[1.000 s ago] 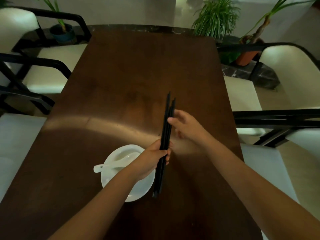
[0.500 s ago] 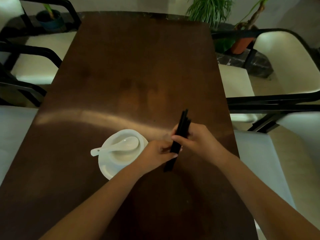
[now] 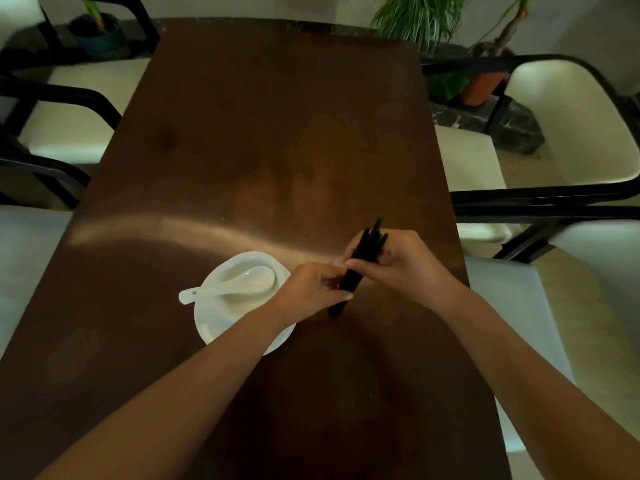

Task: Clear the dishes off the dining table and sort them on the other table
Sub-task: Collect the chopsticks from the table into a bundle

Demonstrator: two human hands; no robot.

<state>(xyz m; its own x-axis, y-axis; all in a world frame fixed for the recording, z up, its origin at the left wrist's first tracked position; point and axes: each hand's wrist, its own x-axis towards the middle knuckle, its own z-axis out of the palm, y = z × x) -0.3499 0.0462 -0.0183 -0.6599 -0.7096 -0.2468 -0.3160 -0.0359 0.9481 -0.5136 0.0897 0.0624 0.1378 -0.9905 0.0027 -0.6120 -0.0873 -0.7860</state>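
A bundle of black chopsticks point(image 3: 360, 265) stands steeply tilted over the brown dining table point(image 3: 277, 150), its lower end close to the tabletop. My left hand point(image 3: 311, 289) grips the lower part of the bundle and my right hand point(image 3: 398, 261) grips the upper part. Left of my hands, a white bowl point(image 3: 239, 289) sits on a white plate point(image 3: 214, 330), and a white ceramic spoon point(image 3: 228, 287) lies in the bowl with its handle pointing left. My left forearm covers the plate's right part.
Cream chairs with black frames stand on both sides, one at the right point(image 3: 571, 133) and one at the left point(image 3: 69, 109). Potted plants point(image 3: 419, 19) stand beyond the table's far end. A pale cushion point(image 3: 512, 299) lies at the table's right edge.
The chopstick bundle has dropped and tipped more upright, with its lower end near the table. My right hand has closed around its upper part, close to my left hand. The view has tilted down a little.
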